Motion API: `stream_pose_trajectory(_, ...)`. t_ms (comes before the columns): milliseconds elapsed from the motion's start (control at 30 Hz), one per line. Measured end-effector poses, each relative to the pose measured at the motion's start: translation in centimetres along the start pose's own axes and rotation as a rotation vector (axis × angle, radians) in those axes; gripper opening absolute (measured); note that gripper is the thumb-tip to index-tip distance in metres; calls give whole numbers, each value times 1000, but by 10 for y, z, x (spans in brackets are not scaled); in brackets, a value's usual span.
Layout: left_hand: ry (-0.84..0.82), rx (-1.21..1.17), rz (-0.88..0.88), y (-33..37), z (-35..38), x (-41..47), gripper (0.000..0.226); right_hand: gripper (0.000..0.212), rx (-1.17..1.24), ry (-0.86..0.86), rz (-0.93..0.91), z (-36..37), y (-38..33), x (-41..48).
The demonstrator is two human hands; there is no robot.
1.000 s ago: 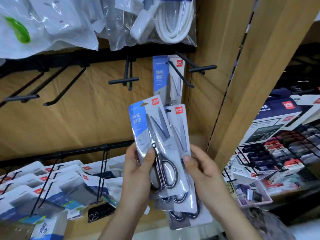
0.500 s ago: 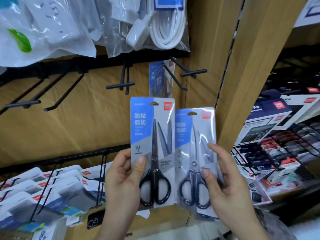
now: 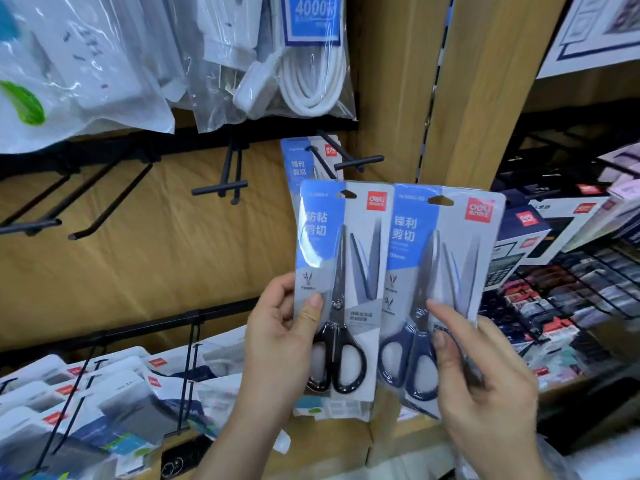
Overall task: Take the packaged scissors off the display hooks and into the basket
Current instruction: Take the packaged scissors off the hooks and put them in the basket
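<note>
My left hand (image 3: 280,344) grips a blue-and-grey pack of black-handled scissors (image 3: 341,289), held upright, thumb on its front. Beside it, my right hand (image 3: 485,382) pinches a second pack with dark blue-handled scissors (image 3: 440,282). The two packs are side by side, edges touching. Behind them one more scissors pack (image 3: 304,161) still hangs on a black display hook (image 3: 322,161). No basket is in view.
Several bare black hooks (image 3: 221,187) stick out from the wooden back panel. Bagged white cables and sockets (image 3: 304,64) hang above. Boxed goods on a lower rail (image 3: 104,393) fill the bottom left. Calculator boxes (image 3: 540,237) sit on wire shelves right.
The packs were stacked together in both hands, then split apart, one in each hand. Both packs have since come up and nearer to me.
</note>
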State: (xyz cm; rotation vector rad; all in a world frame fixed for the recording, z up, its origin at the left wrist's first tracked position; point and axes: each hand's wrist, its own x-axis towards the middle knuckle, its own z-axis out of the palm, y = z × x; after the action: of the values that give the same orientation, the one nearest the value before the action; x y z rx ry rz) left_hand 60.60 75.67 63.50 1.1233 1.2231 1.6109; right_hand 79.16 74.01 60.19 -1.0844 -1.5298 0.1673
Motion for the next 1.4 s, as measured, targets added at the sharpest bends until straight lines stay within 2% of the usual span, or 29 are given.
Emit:
stream_pose_trajectory(167,64,141,88,-3,3,5,56,31,-16,35,-18,-1,3,2)
stream_pose_trajectory(333,56,460,146,-9,-3,33,52,31,-65,45,-71,0,3,5)
stream_pose_trajectory(467,55,723,142,-10,-10,65,63,31,-17,22,-37,7,5,5)
stream_pose_trajectory(567,69,807,178,-7,-6,87,67,33,20,5,-23,13,6,5)
stream_pose_trajectory(700,79,891,187,-13,-4,125,67,40,129,-54,73,23,6,6)
stream_pose_trajectory(800,-9,971,143,-16,-3,141,71,35,256,-121,227,34,9,6)
stream_pose_trajectory(900,-41,881,81,-7,-7,133,56,37,309,-135,292,38,6,8)
stream_pose_trajectory(967,-25,659,63,-4,-11,115,32,34,330,-146,316,40,4,10)
stream_pose_trajectory(1033,-87,391,-12,1,-8,86,13,32,336,-154,332,43,5,10)
stream_pose_trajectory(1100,-170,244,-65,6,-1,61,16,29,354,-181,348,46,5,11)
stream_pose_trajectory(1200,-140,64,-111,10,3,49,32,28,399,-212,338,48,1,12)
stream_pose_trajectory(1300,-76,3,-135,11,1,51,26,21,445,-251,322,46,-1,16)
stream_pose_trajectory(1400,-33,-18,-136,11,-1,53,13,30,473,-241,331,43,2,19)
